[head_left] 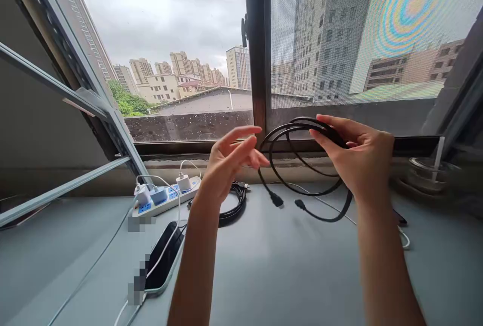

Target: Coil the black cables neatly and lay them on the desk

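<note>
The fingers of the right hand are clamped on a black cable, thumb on the near side and index finger along the top, gathering its loops at their upper right. That hand points leftward above the desk, its forearm rising steeply from the lower right. Facing it, the left hand has its fingers apart and grips nothing; index finger and thumb reach toward the loops, palm turned inward, forearm slanting up from below. Whether its lower fingertips touch the cable I cannot tell. Between the two hands, below the fingertips, hang the cable's two plugs, one dark end nearer the left fingers and another slightly to its right. Just below the left fingers, partly behind the wrist, a second black coil lies on the desk. Farther left of those fingers are a power strip with white chargers and a phone. Well right of the right fingers stands a clear cup with a straw; beyond both hands is the window frame.
</note>
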### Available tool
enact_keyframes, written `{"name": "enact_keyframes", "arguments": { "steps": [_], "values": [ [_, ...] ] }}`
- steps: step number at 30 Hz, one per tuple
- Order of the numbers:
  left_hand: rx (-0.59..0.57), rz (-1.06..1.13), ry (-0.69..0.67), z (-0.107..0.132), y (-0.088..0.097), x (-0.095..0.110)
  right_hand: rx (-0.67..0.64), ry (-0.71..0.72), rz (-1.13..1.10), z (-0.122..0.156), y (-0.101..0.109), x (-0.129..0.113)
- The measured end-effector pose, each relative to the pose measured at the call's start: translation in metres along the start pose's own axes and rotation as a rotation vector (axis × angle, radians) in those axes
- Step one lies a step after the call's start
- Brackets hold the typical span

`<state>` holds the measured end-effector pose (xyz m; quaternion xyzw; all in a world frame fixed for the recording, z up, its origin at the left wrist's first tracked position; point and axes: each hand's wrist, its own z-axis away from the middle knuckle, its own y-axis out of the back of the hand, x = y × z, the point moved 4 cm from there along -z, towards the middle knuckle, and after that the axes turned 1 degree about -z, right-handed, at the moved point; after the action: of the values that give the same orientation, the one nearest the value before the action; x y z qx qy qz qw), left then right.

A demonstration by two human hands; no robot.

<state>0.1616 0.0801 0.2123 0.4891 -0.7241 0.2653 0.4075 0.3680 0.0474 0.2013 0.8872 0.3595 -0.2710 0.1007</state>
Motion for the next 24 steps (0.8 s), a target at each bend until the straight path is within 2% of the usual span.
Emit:
{"name": "enact_keyframes", "arguments": {
  "steps": [2,4,7,9,10,12,15,16,18,21,24],
  "values": [
    [0.169,-0.049,-0.107,0.003,-0.004,0.008,0.016,0.067,0.010,0.004,0.000,-0.011],
    [0.251,-0.141,-0.161,0.002,-0.009,0.006,0.003,0.140,0.020,0.009,-0.001,-0.024],
    [0.269,-0.248,-0.236,-0.008,-0.014,-0.013,-0.052,0.285,-0.005,0.018,-0.001,-0.042],
    [0.302,-0.269,-0.225,-0.016,-0.014,-0.033,-0.065,0.399,-0.044,0.023,0.001,-0.051],
    [0.305,-0.259,-0.190,-0.019,-0.015,-0.043,-0.047,0.443,-0.058,0.025,0.003,-0.054],
    [0.198,-0.202,-0.038,-0.023,-0.024,-0.062,0.037,0.465,-0.064,0.025,0.007,-0.054],
    [0.008,-0.026,0.205,-0.020,-0.045,-0.081,0.230,0.345,-0.054,0.019,0.013,-0.042],
    [0.001,0.043,0.245,-0.018,-0.050,-0.084,0.279,0.287,-0.056,0.017,0.014,-0.036],
    [0.058,0.173,0.267,-0.015,-0.054,-0.087,0.305,0.176,-0.085,0.010,0.013,-0.023],
    [0.168,0.300,0.293,-0.017,-0.048,-0.092,0.151,0.019,-0.134,0.002,0.006,-0.008],
    [0.267,0.341,0.289,-0.021,-0.034,-0.090,-0.026,-0.072,-0.141,0.000,0.000,-0.004]
  ]
}}
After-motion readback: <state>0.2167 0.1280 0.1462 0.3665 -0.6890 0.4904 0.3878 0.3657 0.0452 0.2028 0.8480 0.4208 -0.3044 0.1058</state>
